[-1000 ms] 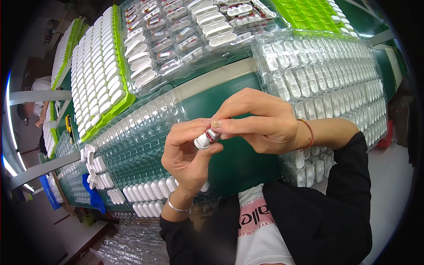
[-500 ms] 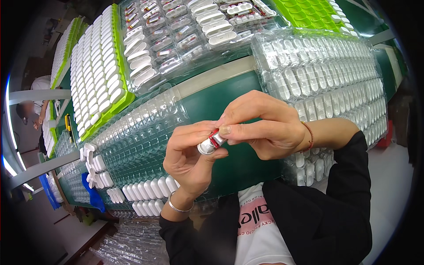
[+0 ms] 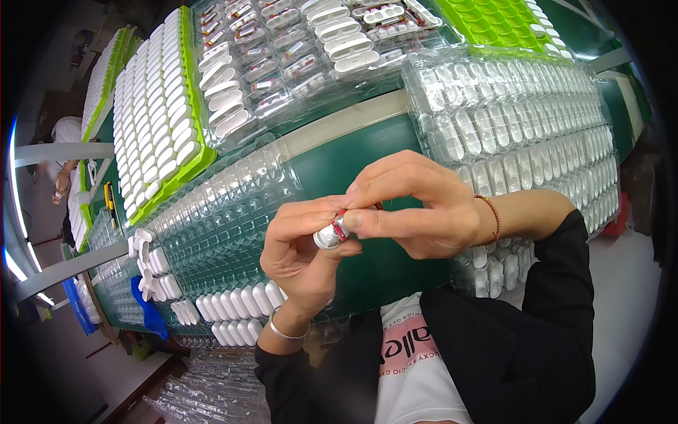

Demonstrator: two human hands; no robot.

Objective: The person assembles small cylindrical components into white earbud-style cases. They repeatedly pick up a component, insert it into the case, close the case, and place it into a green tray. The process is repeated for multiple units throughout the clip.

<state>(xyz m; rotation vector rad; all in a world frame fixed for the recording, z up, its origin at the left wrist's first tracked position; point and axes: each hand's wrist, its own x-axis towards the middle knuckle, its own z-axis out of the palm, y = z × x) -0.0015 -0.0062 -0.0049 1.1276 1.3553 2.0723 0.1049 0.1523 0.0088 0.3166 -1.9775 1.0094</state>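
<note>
A small white rounded plastic case (image 3: 327,237) with red strips and a silvery part sits between both hands, tilted. My left hand (image 3: 300,247) grips it from the left, thumb below and fingers above. My right hand (image 3: 431,212) pinches at its right end, thumb and forefinger pressed close to the red strips. Exactly what the right fingertips hold is partly hidden behind them. Under the hands lies the green table surface (image 3: 339,166).
Left stands a green tray (image 3: 205,157) of white cases. Behind is a clear tray (image 3: 272,116) of opened cases with red parts. Stacked clear trays (image 3: 522,116) of white shells lie right. Closed cases (image 3: 240,304) rest front left, near a blue object (image 3: 147,311). A co-worker's hand (image 3: 62,184) shows far left.
My right fingers have shifted slightly left, covering more of the case's right end. The case has turned a little in my left hand. At far left, the co-worker has moved.
</note>
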